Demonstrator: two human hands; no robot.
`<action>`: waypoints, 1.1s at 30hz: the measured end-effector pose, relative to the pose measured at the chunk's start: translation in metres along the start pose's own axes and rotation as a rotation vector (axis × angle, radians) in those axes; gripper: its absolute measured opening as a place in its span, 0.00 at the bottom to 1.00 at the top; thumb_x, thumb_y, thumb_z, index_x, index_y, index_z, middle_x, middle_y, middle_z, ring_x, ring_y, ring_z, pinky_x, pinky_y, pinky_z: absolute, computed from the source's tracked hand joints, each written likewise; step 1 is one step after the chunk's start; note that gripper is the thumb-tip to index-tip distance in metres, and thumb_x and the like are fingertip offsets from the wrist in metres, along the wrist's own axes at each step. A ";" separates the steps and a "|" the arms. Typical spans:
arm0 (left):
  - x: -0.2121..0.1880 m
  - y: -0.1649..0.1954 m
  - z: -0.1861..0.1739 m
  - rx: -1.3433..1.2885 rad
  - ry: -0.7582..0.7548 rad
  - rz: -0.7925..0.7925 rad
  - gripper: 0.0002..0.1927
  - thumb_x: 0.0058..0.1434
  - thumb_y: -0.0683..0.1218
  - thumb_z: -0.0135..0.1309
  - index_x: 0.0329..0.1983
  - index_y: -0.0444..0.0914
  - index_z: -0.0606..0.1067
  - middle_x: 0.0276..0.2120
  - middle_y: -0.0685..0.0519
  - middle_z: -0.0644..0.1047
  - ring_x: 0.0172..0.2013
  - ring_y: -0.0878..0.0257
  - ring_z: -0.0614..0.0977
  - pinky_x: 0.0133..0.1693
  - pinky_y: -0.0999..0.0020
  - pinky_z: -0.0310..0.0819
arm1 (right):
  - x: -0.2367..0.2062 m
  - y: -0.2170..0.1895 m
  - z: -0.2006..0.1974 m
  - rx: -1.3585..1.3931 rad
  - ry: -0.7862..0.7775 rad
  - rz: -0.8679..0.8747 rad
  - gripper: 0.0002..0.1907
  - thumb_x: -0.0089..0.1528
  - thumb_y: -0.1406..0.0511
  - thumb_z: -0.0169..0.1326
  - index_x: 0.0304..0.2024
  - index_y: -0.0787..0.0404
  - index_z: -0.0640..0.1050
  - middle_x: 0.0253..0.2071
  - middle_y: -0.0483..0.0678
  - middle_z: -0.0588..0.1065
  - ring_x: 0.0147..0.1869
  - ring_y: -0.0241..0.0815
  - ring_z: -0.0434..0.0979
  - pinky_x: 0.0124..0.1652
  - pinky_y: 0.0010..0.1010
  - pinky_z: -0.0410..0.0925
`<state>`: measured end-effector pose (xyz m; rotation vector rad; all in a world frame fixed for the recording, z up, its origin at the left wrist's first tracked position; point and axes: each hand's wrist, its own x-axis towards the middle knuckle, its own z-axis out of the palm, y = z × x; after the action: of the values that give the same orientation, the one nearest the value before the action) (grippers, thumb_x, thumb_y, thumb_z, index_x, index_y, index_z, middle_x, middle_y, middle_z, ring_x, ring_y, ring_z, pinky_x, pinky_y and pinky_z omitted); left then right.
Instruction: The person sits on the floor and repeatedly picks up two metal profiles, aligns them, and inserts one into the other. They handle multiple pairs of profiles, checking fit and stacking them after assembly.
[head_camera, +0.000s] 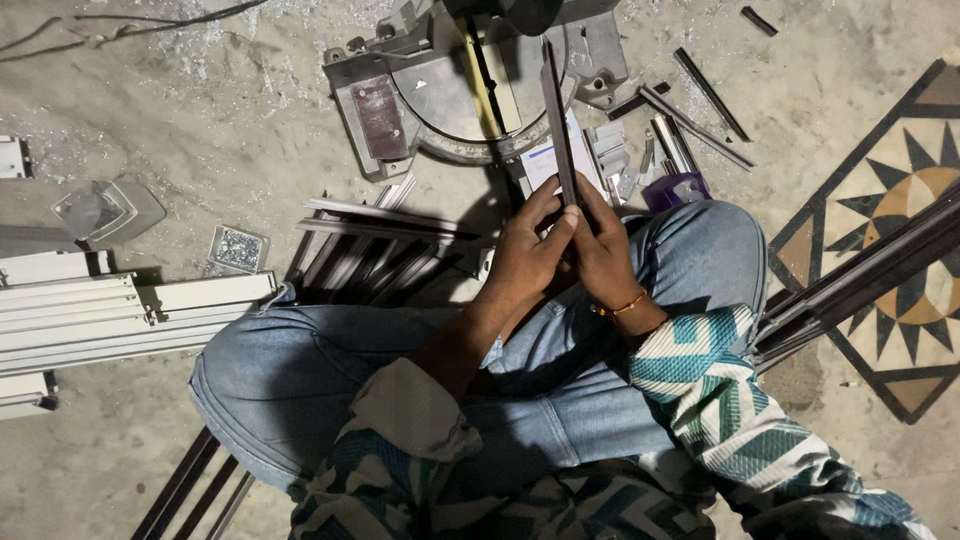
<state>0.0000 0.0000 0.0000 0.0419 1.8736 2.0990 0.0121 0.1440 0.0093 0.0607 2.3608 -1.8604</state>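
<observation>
- Head view: the person sits cross-legged on a dusty concrete floor (250, 120), in blue jeans and a patterned teal-and-white shirt.
- The left hand (525, 255) and the right hand (603, 250) meet just in front of the knees, both closed around the near end of a dark metal strip (557, 120).
- The strip stands nearly upright from the hands and reaches over the mitre saw (470, 85), its far end above the saw's round grey table.
- The left fingers (548, 205) press against the strip's left side; the right fingers wrap it from the other side, so the two hands touch each other around it.
- An orange bangle (625, 305) sits on the right wrist.
- Left of the saw and just beside the left hand lies a bundle of dark profiles (370, 240), fanned out on the floor.
- Further left of the saw lie white aluminium sections (110, 315) and a small clear box of screws (238, 248).
- Right of the saw lie short offcuts (700, 110) and a purple object (675, 188), the latter close to the right knee.
- Far right of the saw, long dark profiles (860, 275) cross a patterned star tile (920, 190).
</observation>
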 end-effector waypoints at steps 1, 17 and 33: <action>0.000 0.000 0.001 0.002 0.008 0.008 0.33 0.70 0.54 0.51 0.75 0.39 0.60 0.59 0.38 0.77 0.62 0.51 0.78 0.60 0.59 0.74 | 0.000 -0.001 0.001 0.016 0.004 0.014 0.28 0.74 0.63 0.46 0.76 0.61 0.61 0.44 0.43 0.75 0.35 0.26 0.70 0.33 0.18 0.67; 0.003 0.000 0.000 0.002 0.041 0.042 0.32 0.70 0.53 0.53 0.74 0.36 0.62 0.57 0.38 0.78 0.59 0.52 0.81 0.57 0.62 0.75 | 0.003 -0.005 0.002 0.069 0.006 0.016 0.27 0.74 0.65 0.46 0.75 0.62 0.62 0.42 0.41 0.73 0.36 0.26 0.68 0.33 0.18 0.65; 0.007 -0.007 0.000 0.084 0.024 0.028 0.35 0.71 0.55 0.52 0.76 0.37 0.58 0.60 0.36 0.75 0.62 0.49 0.77 0.59 0.56 0.73 | 0.004 0.011 -0.004 0.073 -0.001 0.022 0.27 0.75 0.66 0.47 0.76 0.63 0.62 0.41 0.42 0.73 0.35 0.27 0.68 0.33 0.19 0.65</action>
<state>-0.0048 0.0027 -0.0079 0.0631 1.9864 2.0467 0.0087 0.1499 -0.0010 0.0930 2.2819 -1.9357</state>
